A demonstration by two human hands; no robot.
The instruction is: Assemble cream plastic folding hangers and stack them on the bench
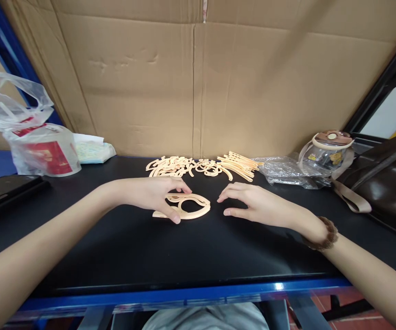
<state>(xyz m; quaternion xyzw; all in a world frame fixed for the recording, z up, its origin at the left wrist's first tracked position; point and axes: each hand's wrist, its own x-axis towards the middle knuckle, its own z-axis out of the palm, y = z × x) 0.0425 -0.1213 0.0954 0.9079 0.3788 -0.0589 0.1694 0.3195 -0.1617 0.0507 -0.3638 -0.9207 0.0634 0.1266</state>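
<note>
A beige plastic folding hanger (pixel 198 214), made of curved pieces meeting in a point at its right end, lies flat on the black tabletop (pixel 198 256). Across its left part reaches my left hand (pixel 153 195), thumb along the near edge and fingers at the far edge, gripping it from both sides; the palm side is hidden. My right hand (pixel 253 204) hovers just right of the point, apart from the hanger. Its fingers are loosely bent and spread, with nothing between them. A brown fuzzy band (pixel 327 233) circles the right wrist.
Behind lie piles of beige parts: curved arms (pixel 170 166), hook-like pieces (pixel 209 167) and straight bars (pixel 241 165). Clear plastic packaging (pixel 280 172), a lidded jar (pixel 328 153) and a dark bag (pixel 387 183) are right. A bagged cup (pixel 46 149), tissue pack (pixel 94 151) and phone (pixel 8 190) are left.
</note>
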